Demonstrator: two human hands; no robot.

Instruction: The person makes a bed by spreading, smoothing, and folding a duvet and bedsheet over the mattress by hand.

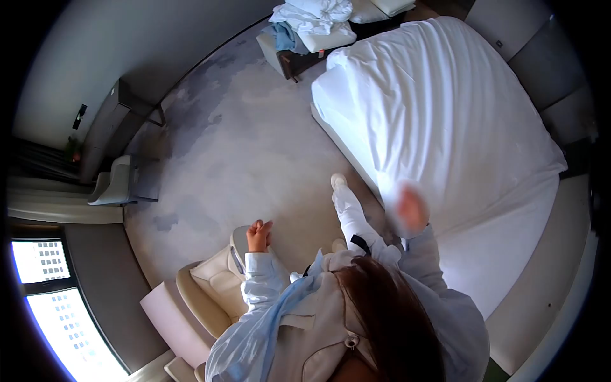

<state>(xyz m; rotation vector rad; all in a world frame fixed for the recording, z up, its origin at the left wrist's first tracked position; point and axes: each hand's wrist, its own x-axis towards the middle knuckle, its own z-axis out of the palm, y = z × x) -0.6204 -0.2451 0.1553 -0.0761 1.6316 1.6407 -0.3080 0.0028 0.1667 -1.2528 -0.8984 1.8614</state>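
My left hand point(259, 236) is raised over the edge of a cream chair point(219, 280), its fingers curled in and nothing visible in them. A light blue cloth point(280, 318) hangs down the front of my body beside the left sleeve. My right hand point(412, 207) appears at the near side of a bed with a loose, wrinkled white sheet point(439, 114). That hand is smeared by blur, so its fingers and anything in them cannot be made out. The sheet is uneven and hangs over the bed's side.
White bedding point(315, 16) and a blue-grey cloth point(284, 38) are piled on a bench point(299, 63) beyond the bed. A grey chair point(118, 181) and a desk point(111, 118) stand by the left wall. Patterned carpet point(235, 146) runs between desk and bed. A window point(63, 312) is at lower left.
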